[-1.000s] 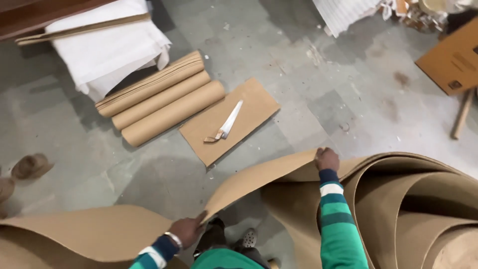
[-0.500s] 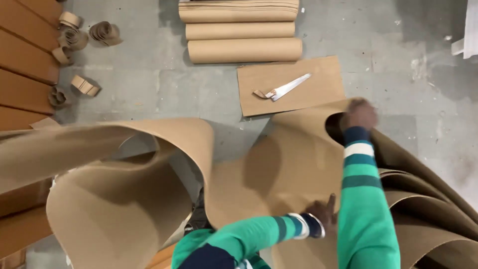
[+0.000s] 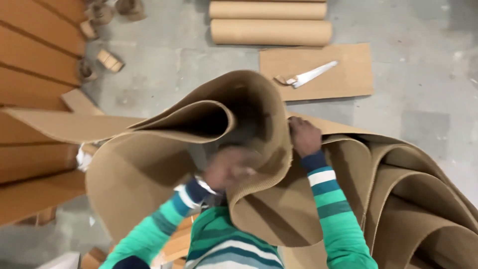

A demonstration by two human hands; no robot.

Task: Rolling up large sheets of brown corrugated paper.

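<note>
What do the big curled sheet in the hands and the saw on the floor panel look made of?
Curled sheet: apparently single-face corrugated cardboard, matte brown, fine ribs visible, bending freely. Saw: pale, shiny blade, probably metal; handle tan, material unclear.

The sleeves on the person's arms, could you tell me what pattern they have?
Green sleeves with white and dark blue stripes near the cuffs, seen in the head view.

A packaging workshop: cardboard rolls (image 3: pixel 271 31), corrugated sheets (image 3: pixel 149 169), bare concrete floor (image 3: pixel 418 124).
</note>
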